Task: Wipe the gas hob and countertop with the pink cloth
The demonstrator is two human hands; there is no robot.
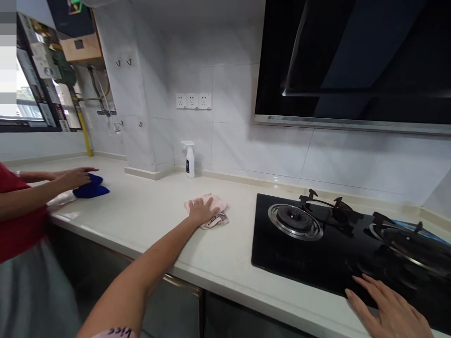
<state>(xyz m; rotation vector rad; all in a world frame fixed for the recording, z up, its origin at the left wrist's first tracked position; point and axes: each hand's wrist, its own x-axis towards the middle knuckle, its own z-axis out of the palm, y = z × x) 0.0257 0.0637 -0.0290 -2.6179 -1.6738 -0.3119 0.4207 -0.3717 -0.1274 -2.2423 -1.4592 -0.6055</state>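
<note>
My left hand (200, 212) presses a pale pink cloth (219, 203) onto the white countertop (148, 220), left of the cooktop. Its fingers bear down on the cloth, which bunches around them; a patterned corner of the cloth shows beside the wrist. Over the front edge of the black gas cooktop (282, 253), my right hand (391, 307) is open with fingers apart, nothing in it. Whether it touches the glass I cannot tell.
A white spray bottle (190, 162) stands against the wall. At left, another person's hands (72, 180) rest on a dark blue cloth (91, 190). Pan supports (331, 206) sit loosely on the cooktop's back. A black range hood (352, 61) overhangs it.
</note>
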